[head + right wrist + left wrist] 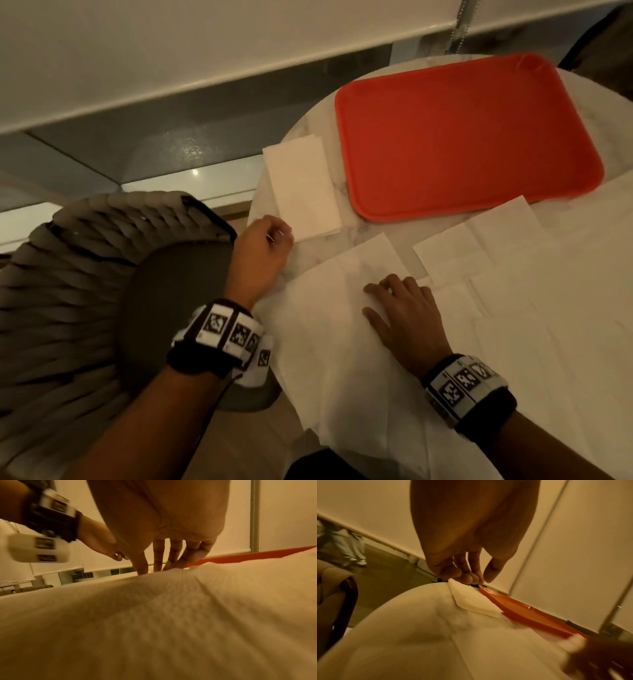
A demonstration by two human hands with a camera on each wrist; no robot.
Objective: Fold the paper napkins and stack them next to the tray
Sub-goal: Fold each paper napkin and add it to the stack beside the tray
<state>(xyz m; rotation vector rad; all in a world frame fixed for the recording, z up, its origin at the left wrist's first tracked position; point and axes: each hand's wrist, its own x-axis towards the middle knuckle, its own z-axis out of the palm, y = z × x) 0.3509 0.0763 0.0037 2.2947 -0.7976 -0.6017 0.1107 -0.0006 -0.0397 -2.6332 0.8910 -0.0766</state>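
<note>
A red tray (462,137) lies at the far right of the round marble table (363,236). Left of it sits a stack of folded white napkins (301,192), which also shows in the left wrist view (471,601) beside the tray (522,609). My left hand (274,238) hovers at the stack's near corner, fingers (471,577) loosely curled and holding nothing. My right hand (394,301) lies flat on a large unfolded napkin (335,329), its straight fingers (159,561) pressing the paper (171,615) down.
Several more unfolded napkins (455,250) overlap on the table in front of the tray and to the right. A woven grey chair (68,274) stands left of the table, under my left forearm. Behind the table runs a white wall with a blind.
</note>
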